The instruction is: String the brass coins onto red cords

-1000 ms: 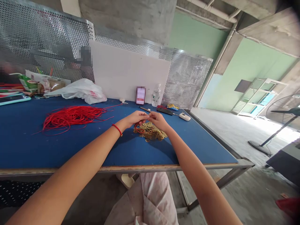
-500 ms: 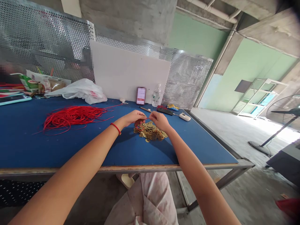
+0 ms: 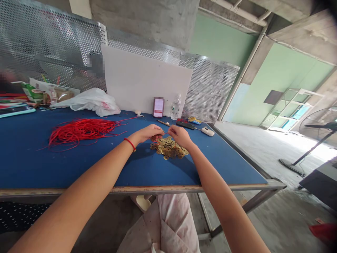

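Note:
My left hand [image 3: 151, 132] and my right hand [image 3: 178, 135] are close together above a heap of brass-coloured coins with holes [image 3: 171, 149]. A short stretch of red cord [image 3: 166, 133] runs between the fingertips of both hands, which are pinched closed on it. Whether a coin is also in the left fingers is too small to tell. To the left, a loose bundle of red cords [image 3: 81, 131] lies on the blue table top [image 3: 158, 174].
Behind the hands stand a phone [image 3: 158, 107] and a clear bottle [image 3: 175, 107] against a white board [image 3: 144, 75]. A pen [image 3: 163, 123], a black device [image 3: 185, 125] and a white object [image 3: 207, 131] lie nearby. A white plastic bag [image 3: 94, 102] sits at back left.
Both hands keep nearly the same place over the coins. The fingers and the red cord between them have shifted only slightly.

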`<state>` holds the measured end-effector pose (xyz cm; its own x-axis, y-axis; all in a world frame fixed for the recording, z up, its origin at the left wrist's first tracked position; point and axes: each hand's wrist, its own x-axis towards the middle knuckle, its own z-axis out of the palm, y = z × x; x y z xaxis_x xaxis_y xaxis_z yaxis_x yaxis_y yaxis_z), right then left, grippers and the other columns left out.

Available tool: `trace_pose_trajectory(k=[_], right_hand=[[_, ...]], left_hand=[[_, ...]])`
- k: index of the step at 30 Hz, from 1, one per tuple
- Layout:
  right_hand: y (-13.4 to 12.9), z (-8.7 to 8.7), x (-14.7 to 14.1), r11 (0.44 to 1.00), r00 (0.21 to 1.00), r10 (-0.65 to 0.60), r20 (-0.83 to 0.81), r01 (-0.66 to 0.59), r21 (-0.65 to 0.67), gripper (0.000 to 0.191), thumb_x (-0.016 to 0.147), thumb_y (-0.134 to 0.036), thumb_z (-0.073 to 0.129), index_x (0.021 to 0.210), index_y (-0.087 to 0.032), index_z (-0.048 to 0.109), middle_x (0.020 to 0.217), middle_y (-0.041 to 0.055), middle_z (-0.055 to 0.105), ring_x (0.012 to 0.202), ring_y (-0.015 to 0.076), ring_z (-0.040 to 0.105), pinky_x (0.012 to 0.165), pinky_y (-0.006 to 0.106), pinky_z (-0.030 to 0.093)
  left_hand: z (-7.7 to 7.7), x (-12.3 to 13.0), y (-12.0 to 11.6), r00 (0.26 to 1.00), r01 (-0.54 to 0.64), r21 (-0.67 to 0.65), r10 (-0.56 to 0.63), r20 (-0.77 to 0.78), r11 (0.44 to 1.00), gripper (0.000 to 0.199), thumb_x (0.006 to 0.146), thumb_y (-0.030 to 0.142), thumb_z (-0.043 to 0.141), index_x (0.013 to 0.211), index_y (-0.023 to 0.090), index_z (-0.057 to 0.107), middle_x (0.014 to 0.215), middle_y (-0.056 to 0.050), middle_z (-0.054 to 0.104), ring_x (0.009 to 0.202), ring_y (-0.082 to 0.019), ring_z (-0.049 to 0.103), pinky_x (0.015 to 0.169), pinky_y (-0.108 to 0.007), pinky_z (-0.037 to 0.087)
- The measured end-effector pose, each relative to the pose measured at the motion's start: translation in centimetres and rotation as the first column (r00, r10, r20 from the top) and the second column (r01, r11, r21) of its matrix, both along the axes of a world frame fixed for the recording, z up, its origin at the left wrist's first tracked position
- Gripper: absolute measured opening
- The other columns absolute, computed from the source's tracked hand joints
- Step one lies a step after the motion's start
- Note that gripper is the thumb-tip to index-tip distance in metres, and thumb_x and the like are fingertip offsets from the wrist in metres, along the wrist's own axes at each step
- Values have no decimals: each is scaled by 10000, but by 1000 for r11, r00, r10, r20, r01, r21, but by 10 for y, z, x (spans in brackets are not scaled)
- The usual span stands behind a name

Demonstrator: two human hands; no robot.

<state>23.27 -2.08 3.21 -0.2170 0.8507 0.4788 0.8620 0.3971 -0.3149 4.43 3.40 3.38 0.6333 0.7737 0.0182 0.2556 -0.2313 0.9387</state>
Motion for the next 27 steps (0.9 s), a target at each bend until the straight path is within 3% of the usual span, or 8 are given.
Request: trace_pose_trajectory(k=[10,15,20,27], right_hand=[[-3,2,-1,999,999,31,-37,-30,19,124,894,-273,502,884,-211,609,774,-6,645,673,137,511,613,232,294],[-4,2,-3,999,998,45,-41,-45,10,160,905,-286,479,907,-208,618,754,-6,634,664,139,514,616,234,299],[-4,2,-3,999,999,45,-7,-44,13,160,911,-297,486,905,-211,621,764,-5,641,677,142,529,612,237,290],[-5,2,-3,999,996,15,90,-19,49,139,923,-291,497,904,-221,616,911,17,658,777,160,559,610,250,275]], left_hand=[[2,1,-3,1000,-18,-53,19,15,998,221,736,328,617,607,165,543,556,0,524,464,-101,494,425,-228,331],[4,0,-6,998,54,-110,-48,49,992,206,724,333,653,649,155,583,604,-17,570,524,-118,531,509,-248,436],[6,0,-7,996,77,-139,-69,65,987,219,738,330,657,651,144,581,596,-18,564,523,-114,518,514,-248,436],[-4,-1,6,996,73,-125,-67,54,989,271,711,383,705,690,140,588,617,-12,586,511,-114,542,511,-244,416]])
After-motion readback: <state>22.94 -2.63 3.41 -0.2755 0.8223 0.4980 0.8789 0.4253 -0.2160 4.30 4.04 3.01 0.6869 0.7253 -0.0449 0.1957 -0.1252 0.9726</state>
